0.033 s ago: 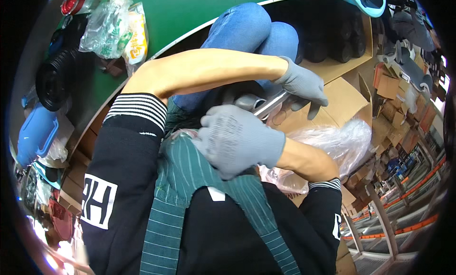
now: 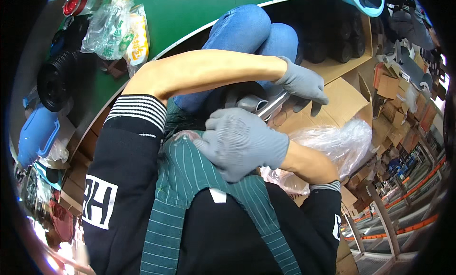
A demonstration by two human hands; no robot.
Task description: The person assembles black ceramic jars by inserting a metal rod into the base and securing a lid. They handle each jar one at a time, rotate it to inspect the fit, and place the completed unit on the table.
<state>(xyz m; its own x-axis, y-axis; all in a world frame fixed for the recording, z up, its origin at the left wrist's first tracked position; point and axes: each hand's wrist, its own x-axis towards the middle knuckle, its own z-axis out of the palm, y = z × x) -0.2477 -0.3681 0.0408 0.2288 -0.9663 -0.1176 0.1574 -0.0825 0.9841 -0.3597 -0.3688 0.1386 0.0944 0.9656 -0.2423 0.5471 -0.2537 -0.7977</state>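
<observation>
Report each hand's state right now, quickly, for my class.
Left hand: closed, holding the silver bar near its far end.
Right hand: curled at the bar's near end; palm hidden, so its grip cannot be told.

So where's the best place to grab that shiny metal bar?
Probably around the bare middle of the shiny metal bar, coming from above. It's slim and straight, slanting up to the right, and the left hand and right hand hide its ends. A rounded silver part sits close on its left, so that side looks tighter.
</observation>
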